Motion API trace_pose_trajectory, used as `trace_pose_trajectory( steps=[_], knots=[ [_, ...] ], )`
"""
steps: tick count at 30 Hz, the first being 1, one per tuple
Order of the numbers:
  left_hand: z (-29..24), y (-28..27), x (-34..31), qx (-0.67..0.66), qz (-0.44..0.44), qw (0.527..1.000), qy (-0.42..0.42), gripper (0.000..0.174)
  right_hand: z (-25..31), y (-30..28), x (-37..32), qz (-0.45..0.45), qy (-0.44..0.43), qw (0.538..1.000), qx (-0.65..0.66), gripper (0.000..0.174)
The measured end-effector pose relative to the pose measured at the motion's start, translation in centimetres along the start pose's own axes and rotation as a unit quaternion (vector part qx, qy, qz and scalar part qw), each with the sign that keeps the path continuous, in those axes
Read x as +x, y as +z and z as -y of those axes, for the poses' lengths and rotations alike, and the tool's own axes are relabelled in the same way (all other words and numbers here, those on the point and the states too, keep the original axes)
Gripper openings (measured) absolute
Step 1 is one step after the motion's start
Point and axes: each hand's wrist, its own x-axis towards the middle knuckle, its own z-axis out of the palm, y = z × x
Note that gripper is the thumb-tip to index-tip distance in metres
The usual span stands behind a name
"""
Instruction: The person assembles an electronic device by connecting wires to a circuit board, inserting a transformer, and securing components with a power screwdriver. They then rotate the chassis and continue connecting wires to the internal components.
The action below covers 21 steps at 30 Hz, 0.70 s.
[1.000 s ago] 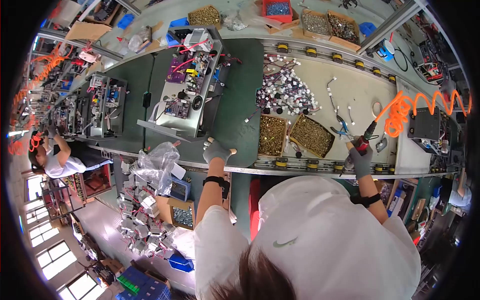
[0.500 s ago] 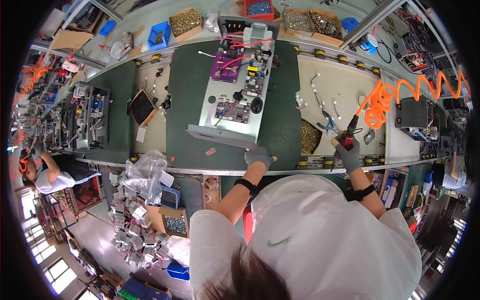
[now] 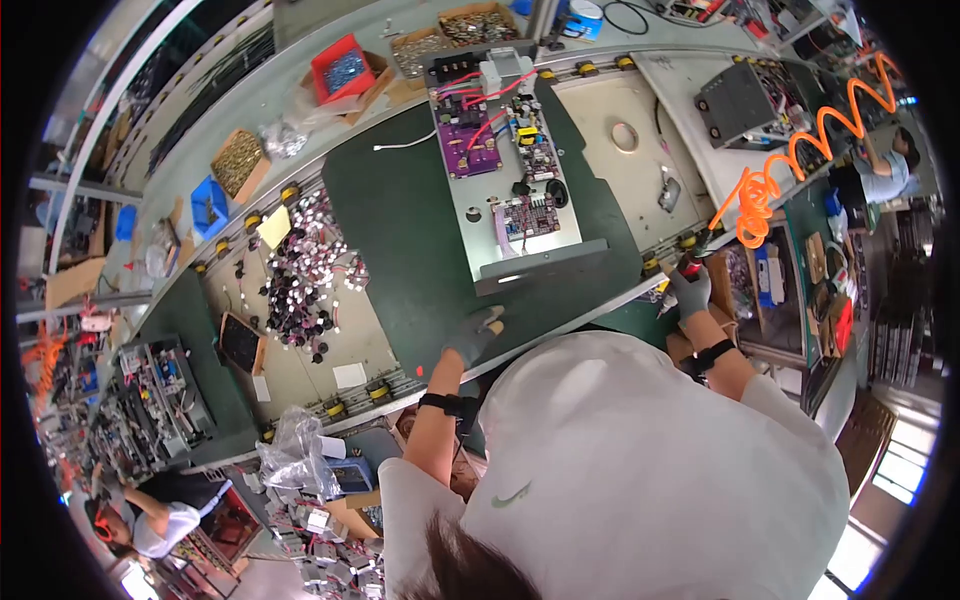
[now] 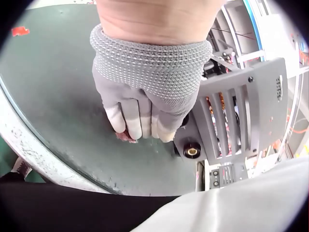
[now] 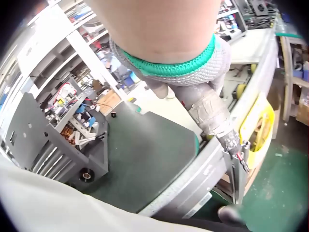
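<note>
My gloved left hand [image 3: 472, 338] rests on the green board [image 3: 400, 230], near the front panel [image 3: 545, 265] of an open metal chassis full of circuit boards. In the left wrist view its fingers extend down, fingertips right at a small reddish scrap [image 4: 126, 137], beside the slotted panel. My gloved right hand [image 3: 692, 295] grips a power screwdriver [image 5: 211, 115] wrapped in tape, its tip beside a yellow container [image 5: 258, 130] at the table's front edge. An orange coiled cord [image 3: 755, 205] runs up from the tool.
A pile of white-plugged wires [image 3: 310, 270] lies left of the board. Parts boxes, including a red bin [image 3: 340, 68], line the back shelf. Another dark chassis [image 3: 738, 103] stands at the right, and a person [image 3: 165, 520] works at far left.
The board and chassis have slid right along the rollers, past the wire pile and over the screw boxes. My left hand has travelled with them; my right hand has taken the screwdriver to the front edge.
</note>
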Motion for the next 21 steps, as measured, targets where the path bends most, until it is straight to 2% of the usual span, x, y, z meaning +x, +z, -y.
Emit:
trace_pose_trajectory(
  steps=[1, 2, 4, 5, 7, 8, 10, 11, 13, 16, 18, 20, 21],
  knots=[
    [0.3, 0.0, 0.5, -0.047, -0.02, 0.999, -0.01, 0.041, -0.7, -0.6, 0.1, -0.018, 0.024, 0.999, 0.022, 0.036],
    [0.6, 0.2, 1.0, -0.042, 0.005, 0.999, -0.006, 0.041, -1.5, -1.2, 0.1, -0.04, 0.049, 0.997, 0.044, 0.035],
    [-0.4, 0.4, 1.3, -0.116, -0.035, 0.992, -0.033, 0.04, -3.2, -2.5, 0.3, -0.067, 0.074, 0.992, 0.081, 0.034],
    [-0.1, 0.3, 2.0, -0.113, -0.011, 0.993, -0.032, 0.04, -3.1, -2.9, -0.1, -0.079, 0.088, 0.989, 0.094, 0.034],
    [-0.1, 0.1, 3.2, -0.117, -0.036, 0.992, 0.024, 0.036, -4.7, -4.0, 0.0, -0.074, 0.111, 0.982, 0.136, 0.034],
    [-0.5, 0.2, 3.4, -0.115, -0.023, 0.993, 0.023, 0.036, -6.2, -4.2, 0.4, -0.058, 0.118, 0.978, 0.164, 0.034],
    [-3.9, -0.8, 2.9, -0.063, -0.016, 0.996, -0.064, 0.033, -8.1, -4.9, 1.1, -0.059, 0.126, 0.978, 0.152, 0.036],
    [-1.6, -0.8, 3.8, -0.06, -0.013, 0.996, -0.067, 0.033, -9.0, -4.9, 1.4, -0.046, 0.104, 0.983, 0.144, 0.039],
    [4.6, -0.4, 5.7, -0.158, 0.001, 0.987, -0.031, 0.033, -10.9, -5.0, 2.2, -0.013, 0.077, 0.992, 0.1, 0.044],
    [-0.9, -1.0, 3.8, -0.164, 0.019, 0.985, -0.053, 0.041, -10.7, -4.5, 1.7, 0.034, 0.091, 0.989, 0.109, 0.043],
    [-2.9, -0.7, 3.2, -0.161, 0.002, 0.984, -0.075, 0.042, -10.8, -3.7, 1.4, 0.053, 0.082, 0.986, 0.134, 0.042],
    [-3.2, -0.4, 3.1, -0.16, -0.021, 0.982, -0.094, 0.042, -11.7, -2.9, 1.8, 0.044, 0.093, 0.995, -0.017, 0.044],
    [-2.7, -0.3, 3.3, -0.172, -0.017, 0.98, -0.094, 0.042, -11.4, -2.6, 1.8, 0.053, 0.091, 0.994, -0.015, 0.044]
  ],
)
